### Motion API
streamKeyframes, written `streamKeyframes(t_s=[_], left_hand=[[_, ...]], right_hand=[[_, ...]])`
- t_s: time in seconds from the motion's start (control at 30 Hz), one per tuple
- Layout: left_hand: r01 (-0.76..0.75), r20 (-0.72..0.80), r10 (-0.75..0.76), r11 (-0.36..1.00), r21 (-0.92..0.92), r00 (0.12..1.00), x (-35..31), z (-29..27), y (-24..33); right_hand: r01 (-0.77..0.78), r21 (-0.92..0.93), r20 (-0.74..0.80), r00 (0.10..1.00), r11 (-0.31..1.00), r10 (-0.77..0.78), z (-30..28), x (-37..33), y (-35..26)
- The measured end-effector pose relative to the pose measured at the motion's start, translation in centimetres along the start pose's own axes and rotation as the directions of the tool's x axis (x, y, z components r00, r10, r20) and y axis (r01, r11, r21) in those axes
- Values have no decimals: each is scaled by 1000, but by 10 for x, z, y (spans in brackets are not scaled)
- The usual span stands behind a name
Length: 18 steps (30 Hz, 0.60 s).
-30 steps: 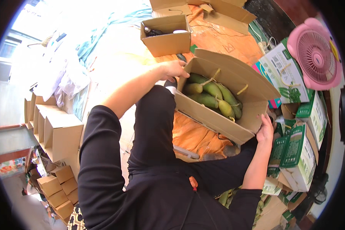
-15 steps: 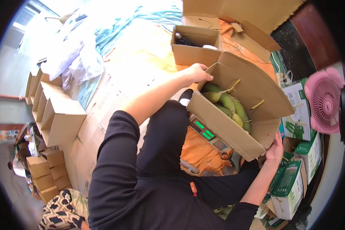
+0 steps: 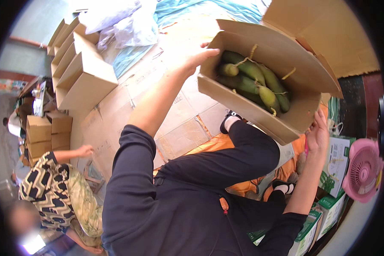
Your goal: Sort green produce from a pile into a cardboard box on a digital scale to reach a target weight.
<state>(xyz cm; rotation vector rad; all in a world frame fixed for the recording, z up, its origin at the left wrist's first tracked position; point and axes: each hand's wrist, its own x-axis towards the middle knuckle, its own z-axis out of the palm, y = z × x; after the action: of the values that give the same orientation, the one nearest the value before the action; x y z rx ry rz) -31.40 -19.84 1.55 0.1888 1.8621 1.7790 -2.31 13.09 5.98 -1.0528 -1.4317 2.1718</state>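
An open cardboard box point(image 3: 247, 100) is held up in front of me, tilted so that its inside shows. In it lie several long green fruits like gourds point(image 3: 269, 97), with twisted yellowish stalks. My left hand point(image 3: 200, 56) grips the box's far left corner, its fingertips partly hidden behind the cardboard. At the near right corner my right hand point(image 3: 318, 132) has its fingers against the side wall. The box is above my bent leg point(image 3: 226, 155) and the orange sheet.
Empty-topped cardboard boxes point(image 3: 87, 77) stand in a row at the left, near plastic bags point(image 3: 134, 27). Another person point(image 3: 57, 183) sits at the lower left. A pink fan point(image 3: 362, 170) and green-and-white cartons point(image 3: 313, 228) line the right. Flattened cardboard point(image 3: 181, 123) covers the floor.
Both hands have lifted the box up and away from the scale with the green display, which no longer shows. My view has turned left, bringing the other person further into sight.
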Motion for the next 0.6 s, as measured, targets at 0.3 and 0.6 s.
streamKeyframes(t_s=[0.3,0.6], left_hand=[[184,-434,-185,982,-45,882,-109,-187,-78],[520,-703,-282,842,144,653,-213,-343,-177]], right_hand=[[-230,-197,203,941,953,270,193,17,123],[-552,-459,293,646,696,705,263,-75,290]])
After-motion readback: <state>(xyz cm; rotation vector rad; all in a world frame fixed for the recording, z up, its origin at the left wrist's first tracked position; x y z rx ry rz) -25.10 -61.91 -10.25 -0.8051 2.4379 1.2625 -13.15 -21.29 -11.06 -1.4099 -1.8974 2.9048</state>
